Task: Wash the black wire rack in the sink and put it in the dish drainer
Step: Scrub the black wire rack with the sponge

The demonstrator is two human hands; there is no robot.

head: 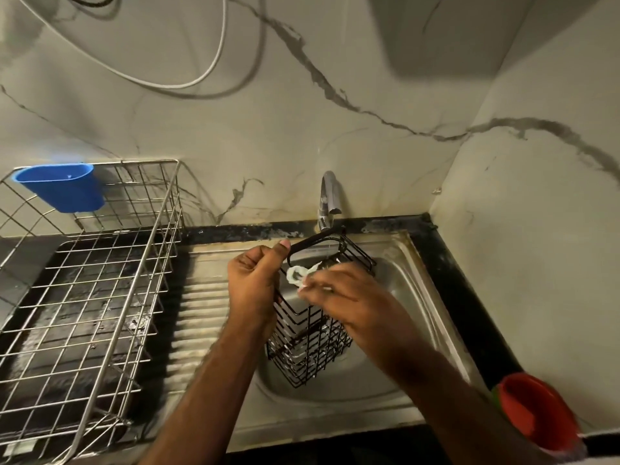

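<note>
Head view: black wire rack (310,344) hangs over the sink (396,283) below the tap (329,199), left hand (255,283) gripping its rim, right hand (349,293) pinching a soapy white scrubber (297,275) (blurred), so wet fingers risk dropping it.

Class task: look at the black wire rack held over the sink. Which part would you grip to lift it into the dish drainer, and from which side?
Probably the thick top rim of the black wire rack, from the left, where the left hand already grips it. The rim bar is sturdier than the thin side wires, and the dish drainer sits left.
</note>
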